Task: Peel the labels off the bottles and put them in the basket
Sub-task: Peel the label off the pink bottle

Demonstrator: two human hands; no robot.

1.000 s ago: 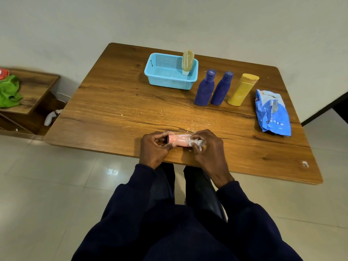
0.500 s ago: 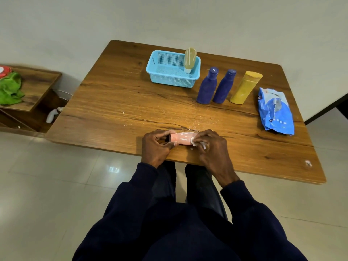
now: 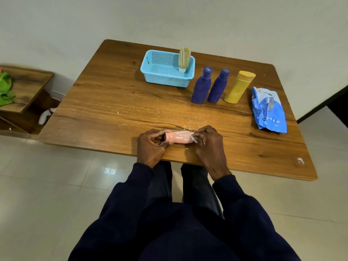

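The pink bottle is lying on its side near the front edge of the worktop, with its cap end pointing toward the person's left. The left hand is grasping the cap end, fingers and thumb curling round it. The right hand is gripping the base end, and its fingertips are pinching a crumpled white label that is lifting off the bottle. White scraps are lying on the worktop just beyond the hands. The blue basket is sitting toward the far edge of the worktop, well apart from the hands. An olive bottle is standing cap-down inside it, against the right-hand wall. Beside the basket on the right, a purple bottle and a second purple bottle are standing close together, with a yellow bottle standing next in the row. A blue packet is lying flat near the right edge of the worktop. At far left, a low wooden shelf is carrying a green cloth.
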